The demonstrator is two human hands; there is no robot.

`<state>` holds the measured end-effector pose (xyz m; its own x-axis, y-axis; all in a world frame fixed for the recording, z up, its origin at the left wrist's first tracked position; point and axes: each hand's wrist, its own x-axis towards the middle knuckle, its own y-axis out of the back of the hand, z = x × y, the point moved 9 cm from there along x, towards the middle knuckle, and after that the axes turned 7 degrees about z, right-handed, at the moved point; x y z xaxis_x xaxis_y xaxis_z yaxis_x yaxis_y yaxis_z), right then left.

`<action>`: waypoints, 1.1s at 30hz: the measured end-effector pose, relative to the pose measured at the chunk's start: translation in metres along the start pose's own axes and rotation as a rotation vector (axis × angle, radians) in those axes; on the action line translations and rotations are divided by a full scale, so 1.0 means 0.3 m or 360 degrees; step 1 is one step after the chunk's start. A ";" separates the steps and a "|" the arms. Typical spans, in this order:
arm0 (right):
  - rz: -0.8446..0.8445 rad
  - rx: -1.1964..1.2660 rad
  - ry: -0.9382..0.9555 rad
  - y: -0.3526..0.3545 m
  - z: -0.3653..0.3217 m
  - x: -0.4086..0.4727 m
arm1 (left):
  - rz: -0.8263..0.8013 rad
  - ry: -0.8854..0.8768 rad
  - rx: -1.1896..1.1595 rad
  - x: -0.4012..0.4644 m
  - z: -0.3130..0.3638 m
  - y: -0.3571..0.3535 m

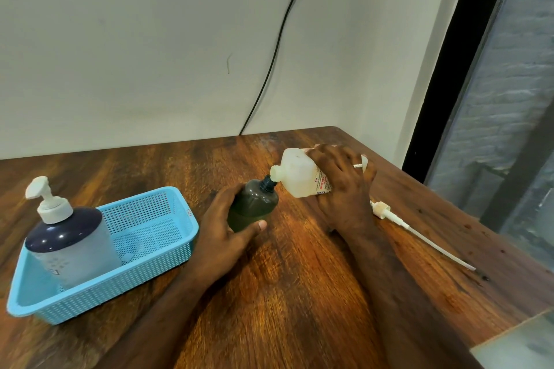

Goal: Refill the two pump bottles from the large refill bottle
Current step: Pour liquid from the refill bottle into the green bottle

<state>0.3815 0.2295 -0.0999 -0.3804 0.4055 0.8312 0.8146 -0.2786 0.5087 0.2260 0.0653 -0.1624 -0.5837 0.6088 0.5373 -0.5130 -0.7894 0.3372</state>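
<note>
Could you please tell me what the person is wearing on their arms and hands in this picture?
Both forearms are bare, with no sleeves, watch or gloves in view. The right hand wears one silver-coloured ring with a flat band. The left hand shows no jewellery.

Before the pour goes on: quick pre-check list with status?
1. Left hand holds the small dark open-necked bottle upright: ok.
2. Right hand grips the tilted white plastic refill bottle: ok.
3. Spout meets dark bottle's neck: ok.
4. Liquid flowing: cannot tell.
5. White pump head with long tube lies clear on the wooden table: ok.
6. Large navy-topped pump bottle in the blue mesh basket opened for refill: not ok, pump on.
</note>
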 end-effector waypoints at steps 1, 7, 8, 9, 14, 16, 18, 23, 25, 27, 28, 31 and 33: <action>0.0007 -0.0004 0.0011 0.000 -0.002 0.000 | -0.0001 -0.0004 -0.0005 -0.001 0.001 0.000; 0.0007 -0.0002 0.0020 0.000 -0.003 0.002 | 0.0002 -0.0006 -0.0015 -0.001 0.007 0.003; 0.0008 -0.0006 0.0020 0.000 -0.004 0.002 | 0.0000 -0.0005 -0.0016 -0.001 0.008 0.003; 0.0011 -0.0007 0.0019 0.000 -0.004 0.002 | 0.0001 -0.0008 -0.0018 -0.001 0.009 0.003; 0.0044 0.0006 0.0035 0.002 -0.004 0.001 | 0.0003 -0.0006 -0.0015 -0.002 0.008 0.003; 0.0045 0.0003 0.0039 0.000 -0.003 0.001 | 0.0003 -0.0002 -0.0014 -0.003 0.007 0.003; 0.0043 0.0000 0.0030 -0.003 -0.001 0.001 | 0.0001 0.0002 -0.0011 -0.002 0.006 0.003; 0.0037 0.0005 0.0036 -0.004 -0.001 0.001 | -0.0006 0.0014 -0.0017 -0.001 0.004 0.002; 0.0035 0.0005 0.0037 -0.003 -0.001 0.001 | -0.0010 0.0016 -0.0024 -0.002 0.001 0.001; 0.0030 0.0007 0.0024 -0.003 0.000 0.000 | -0.0009 0.0010 -0.0023 -0.003 0.002 0.002; 0.0028 0.0006 0.0022 -0.003 0.000 0.000 | -0.0008 0.0007 -0.0019 -0.003 0.003 0.002; 0.0045 0.0001 0.0039 0.000 -0.002 0.001 | 0.0007 0.0000 -0.0005 -0.002 0.006 0.004; 0.0055 -0.0008 0.0041 0.001 -0.001 0.002 | 0.0015 -0.0003 -0.0012 -0.002 0.006 0.003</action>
<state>0.3815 0.2293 -0.0992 -0.3634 0.3731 0.8537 0.8251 -0.2965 0.4809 0.2269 0.0640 -0.1610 -0.5871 0.6013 0.5421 -0.5121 -0.7944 0.3266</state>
